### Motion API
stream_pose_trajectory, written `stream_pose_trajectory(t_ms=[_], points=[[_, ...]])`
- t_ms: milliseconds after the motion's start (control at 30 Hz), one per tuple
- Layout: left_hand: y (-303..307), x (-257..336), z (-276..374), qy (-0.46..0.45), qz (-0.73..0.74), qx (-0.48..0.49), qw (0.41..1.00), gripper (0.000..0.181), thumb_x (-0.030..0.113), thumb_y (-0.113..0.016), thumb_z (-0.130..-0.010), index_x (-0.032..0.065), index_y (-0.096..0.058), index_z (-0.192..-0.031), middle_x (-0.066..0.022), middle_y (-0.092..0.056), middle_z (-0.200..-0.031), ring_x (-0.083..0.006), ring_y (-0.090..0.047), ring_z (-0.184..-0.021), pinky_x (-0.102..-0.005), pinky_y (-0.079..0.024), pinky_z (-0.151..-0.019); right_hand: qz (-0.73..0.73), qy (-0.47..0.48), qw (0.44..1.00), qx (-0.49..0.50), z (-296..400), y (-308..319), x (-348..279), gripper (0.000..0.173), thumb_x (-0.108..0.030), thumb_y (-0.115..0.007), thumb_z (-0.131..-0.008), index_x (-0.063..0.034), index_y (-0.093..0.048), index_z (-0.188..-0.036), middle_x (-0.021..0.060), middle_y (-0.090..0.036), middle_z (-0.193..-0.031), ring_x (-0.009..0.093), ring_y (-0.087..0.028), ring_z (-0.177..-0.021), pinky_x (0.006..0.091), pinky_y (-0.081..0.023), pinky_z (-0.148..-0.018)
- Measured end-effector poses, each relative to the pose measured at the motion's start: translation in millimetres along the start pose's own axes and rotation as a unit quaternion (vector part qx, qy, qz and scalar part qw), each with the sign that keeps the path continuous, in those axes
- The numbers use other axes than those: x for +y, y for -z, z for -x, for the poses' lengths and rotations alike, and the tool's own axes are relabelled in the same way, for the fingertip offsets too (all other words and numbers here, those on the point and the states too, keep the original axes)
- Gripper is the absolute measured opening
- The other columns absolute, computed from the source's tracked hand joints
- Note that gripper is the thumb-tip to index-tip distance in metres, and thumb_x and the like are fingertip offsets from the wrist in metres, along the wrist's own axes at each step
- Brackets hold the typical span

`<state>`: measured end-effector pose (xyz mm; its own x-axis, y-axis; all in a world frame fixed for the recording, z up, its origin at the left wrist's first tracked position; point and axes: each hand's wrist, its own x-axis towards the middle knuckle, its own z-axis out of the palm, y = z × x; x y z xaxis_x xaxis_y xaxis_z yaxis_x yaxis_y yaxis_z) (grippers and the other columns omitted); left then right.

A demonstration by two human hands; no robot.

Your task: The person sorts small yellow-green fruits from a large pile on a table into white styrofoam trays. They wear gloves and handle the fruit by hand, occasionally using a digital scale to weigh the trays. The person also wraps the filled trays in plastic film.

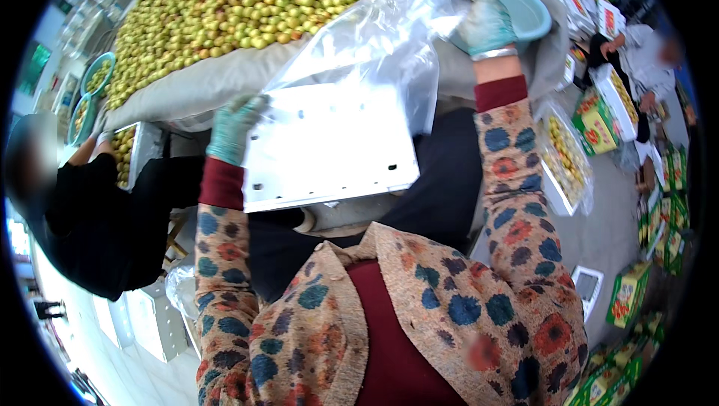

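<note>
A white foam box with small holes (331,153) lies across my lap, its pale bottom face or inside bright with glare. My left hand (233,128), in a whitish-green glove, grips the upper left corner of the box. A clear plastic bag (376,41) spreads over the far edge of the box. My right hand (486,18), in a similar glove with a silvery band at the wrist, is raised at the upper right and holds the bag's end. Beyond the bag is a large heap of green-yellow fruit (224,13).
A grey padded edge (191,88) borders the heap. A light blue basin (525,7) stands behind my right hand. At the left a person in black (107,220) reaches into a fruit box. Bagged fruit (564,153), printed cartons (598,125) and another person (646,57) are at the right.
</note>
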<state>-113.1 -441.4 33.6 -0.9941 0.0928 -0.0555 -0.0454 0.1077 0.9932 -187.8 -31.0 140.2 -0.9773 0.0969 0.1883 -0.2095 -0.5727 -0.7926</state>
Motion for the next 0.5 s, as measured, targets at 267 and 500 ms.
stream_pose_trajectory(t_ms=[267, 500], points=[[144, 111, -5, -0.128, 0.133, -0.061, 0.981, 0.022, 0.018, -0.057, -0.089, 0.0005, -0.059, -0.103, -0.0112, -0.061, -0.095, -0.0200, -0.060, -0.087, -0.0336, -0.048, -0.083, 0.401, -0.023, 0.916, 0.010, -45, 9, 87, 0.046, -0.019, -0.061, -0.082, 0.0020, -0.051, -0.122, 0.0131, -0.061, -0.107, 0.021, -0.061, -0.093, 0.0295, -0.049, -0.084], [72, 187, 6, -0.168, -0.179, -0.147, 0.958, 0.020, 0.015, -0.056, -0.090, 0.0008, -0.061, -0.103, -0.0037, -0.063, -0.092, -0.0129, -0.060, -0.086, -0.0272, -0.048, -0.081, 0.472, 0.186, 0.809, -0.298, 29, -166, 74, 0.091, -0.044, -0.075, -0.070, -0.0026, -0.030, -0.137, 0.0198, -0.038, -0.136, 0.029, -0.039, -0.126, 0.0330, -0.037, -0.102]])
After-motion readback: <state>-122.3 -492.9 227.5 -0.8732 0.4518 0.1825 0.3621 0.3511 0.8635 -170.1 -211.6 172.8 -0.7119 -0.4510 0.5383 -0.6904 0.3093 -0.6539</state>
